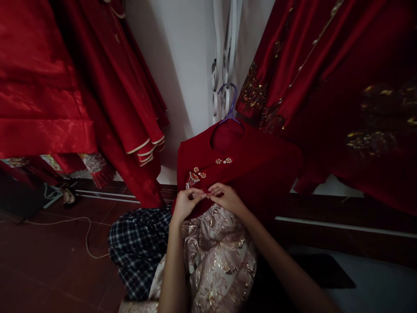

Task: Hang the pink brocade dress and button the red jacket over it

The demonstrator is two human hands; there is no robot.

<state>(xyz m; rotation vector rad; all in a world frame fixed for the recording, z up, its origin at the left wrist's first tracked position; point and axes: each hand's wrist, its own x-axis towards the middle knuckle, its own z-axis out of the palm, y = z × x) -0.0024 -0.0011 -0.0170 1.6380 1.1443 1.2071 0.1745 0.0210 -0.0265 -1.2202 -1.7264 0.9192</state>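
A dark red top (254,165) on a purple hanger (230,104) lies over my lap, with pearl-and-gold button clasps (223,161) down its front. Both hands meet at the lowest clasp. My left hand (185,202) pinches the fabric edge at that clasp. My right hand (226,198) pinches the clasp from the other side, fingertips nearly touching the left ones. Under the top spreads a pale pink skirt with gold floral embroidery (218,256). My knee in dark plaid trousers (137,248) shows at the left.
Red satin garments (81,87) hang at the left and more red embroidered garments (325,78) at the right, against a white wall (182,65). A thin cord (86,234) trails over the dark red tiled floor. A white surface with a dark flat item (325,269) lies at lower right.
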